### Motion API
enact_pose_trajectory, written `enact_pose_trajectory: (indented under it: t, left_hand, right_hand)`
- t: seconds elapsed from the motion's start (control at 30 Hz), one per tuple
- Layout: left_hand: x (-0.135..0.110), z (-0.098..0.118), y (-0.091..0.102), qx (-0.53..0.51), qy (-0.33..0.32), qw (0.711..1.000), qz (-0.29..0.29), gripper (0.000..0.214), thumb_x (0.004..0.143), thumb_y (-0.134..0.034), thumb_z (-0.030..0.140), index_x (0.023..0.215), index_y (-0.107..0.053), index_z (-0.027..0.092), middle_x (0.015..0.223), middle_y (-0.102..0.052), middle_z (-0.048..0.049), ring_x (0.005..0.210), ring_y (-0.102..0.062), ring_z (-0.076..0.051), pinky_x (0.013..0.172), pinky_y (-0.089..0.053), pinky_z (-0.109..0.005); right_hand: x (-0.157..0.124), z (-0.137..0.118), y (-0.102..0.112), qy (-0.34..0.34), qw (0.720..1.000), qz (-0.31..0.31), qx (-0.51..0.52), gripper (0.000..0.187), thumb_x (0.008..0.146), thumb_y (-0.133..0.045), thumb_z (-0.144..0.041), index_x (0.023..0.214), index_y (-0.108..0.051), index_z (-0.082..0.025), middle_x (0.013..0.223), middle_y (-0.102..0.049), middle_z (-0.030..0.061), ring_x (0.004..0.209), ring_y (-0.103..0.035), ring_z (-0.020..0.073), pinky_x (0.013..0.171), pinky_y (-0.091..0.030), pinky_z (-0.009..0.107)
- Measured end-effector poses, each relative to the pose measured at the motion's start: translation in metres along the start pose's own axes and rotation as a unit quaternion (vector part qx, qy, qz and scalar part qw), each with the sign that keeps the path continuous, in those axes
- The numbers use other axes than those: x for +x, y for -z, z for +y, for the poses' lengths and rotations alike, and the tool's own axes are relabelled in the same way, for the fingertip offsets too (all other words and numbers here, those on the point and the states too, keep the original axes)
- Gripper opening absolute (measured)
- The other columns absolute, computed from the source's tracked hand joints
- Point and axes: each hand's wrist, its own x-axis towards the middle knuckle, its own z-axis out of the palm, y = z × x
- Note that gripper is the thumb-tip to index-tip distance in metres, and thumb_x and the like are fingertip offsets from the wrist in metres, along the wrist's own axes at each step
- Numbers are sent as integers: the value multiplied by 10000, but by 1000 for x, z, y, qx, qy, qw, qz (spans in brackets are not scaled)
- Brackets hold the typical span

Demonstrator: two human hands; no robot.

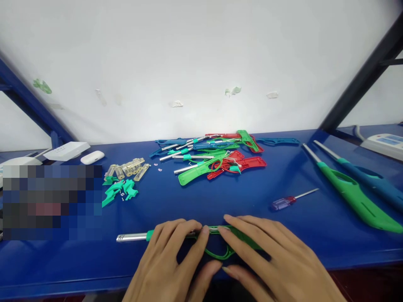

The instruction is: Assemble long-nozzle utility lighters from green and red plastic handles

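A green long-nosed lighter (217, 251) with a silver metal tube lies on the blue table (195, 201) near its front edge. My left hand (170, 262) rests over the lighter's front part, fingers pressed down on it, thumb under the trigger loop. My right hand (267, 260) lies over the handle end, its fingers pressing on the green body. The fingertips of both hands almost meet at the lighter's middle. Most of the handle is hidden under my right hand.
A pile of green, red and blue lighter shells and tubes (214, 157) lies mid-table. Small green parts (121, 191) and clear tanks (132, 169) are at left. A screwdriver (291, 200) lies right of centre. Finished green (355, 195) and blue (368, 178) lighters lie at right.
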Motion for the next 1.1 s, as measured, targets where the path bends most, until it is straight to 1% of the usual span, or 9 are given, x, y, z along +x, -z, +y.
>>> enact_pose_trajectory:
  t: [0.07,0.13,0.2,0.37,0.53,0.67,0.83,0.97,1.1]
  left_hand:
    - [-1,0,1,0,-4,1000,10,245,1070,-501,284,1171,-707,196,1064,-759,-79,955,-705,-239,806,-597,-351]
    - [-1,1,1,3,-9,1000,21,231,1065,-521,271,1163,-719,203,1063,-772,-59,949,-711,-226,813,-596,-335]
    - [0,1,1,5,-10,1000,27,222,1060,-539,265,1158,-729,206,1072,-782,-46,956,-716,-219,823,-595,-325]
    - [1,4,0,6,-9,999,47,232,1070,-529,260,1096,-754,209,1023,-802,-30,910,-731,-207,804,-586,-317]
    - [0,6,0,3,3,999,54,222,1061,-555,249,1028,-775,232,1037,-814,0,926,-740,-202,841,-562,-320]
    - [0,7,0,-11,11,998,54,216,1055,-559,247,1047,-773,224,1031,-809,-3,926,-729,-205,838,-559,-321]
    - [1,8,0,-20,16,998,53,204,1056,-556,246,1082,-757,222,1031,-802,-4,916,-715,-210,823,-554,-335]
    - [2,9,3,-40,29,998,39,222,1065,-515,222,1102,-734,210,1025,-803,1,928,-720,-210,847,-548,-353]
    - [0,9,3,-14,21,999,21,230,1071,-494,241,1136,-713,216,1070,-805,-1,946,-734,-233,859,-542,-396]
  right_hand:
    - [2,0,-1,3,1000,11,0,471,1130,-310,-409,1157,-765,-291,1186,-805,-50,1004,-775,164,847,-562,340]
    - [3,1,-1,12,999,30,3,431,1125,-354,-414,1130,-771,-304,1151,-813,-62,964,-778,151,831,-549,324]
    - [3,3,-1,17,999,37,9,383,1114,-406,-416,1122,-774,-309,1135,-815,-72,957,-776,143,840,-537,310]
    - [-2,5,0,22,999,30,25,317,1093,-471,-365,1151,-776,-301,1149,-811,-73,992,-769,150,897,-523,294]
    - [-2,4,0,14,998,37,46,282,1066,-522,-372,1138,-784,-298,1143,-810,-74,986,-767,157,885,-534,287]
    - [-1,2,-1,3,997,49,58,276,1063,-528,-356,1134,-786,-288,1139,-811,-65,973,-766,152,897,-535,280]
    - [-2,0,-1,-1,997,46,63,272,1060,-528,-356,1130,-784,-296,1129,-812,-70,987,-764,147,912,-527,277]
    - [-4,2,0,-4,997,39,67,266,1055,-537,-347,1153,-779,-297,1145,-809,-68,1007,-761,151,927,-521,280]
    - [-4,1,-1,1,997,38,69,267,1053,-539,-344,1142,-785,-287,1140,-810,-58,1001,-760,154,931,-521,283]
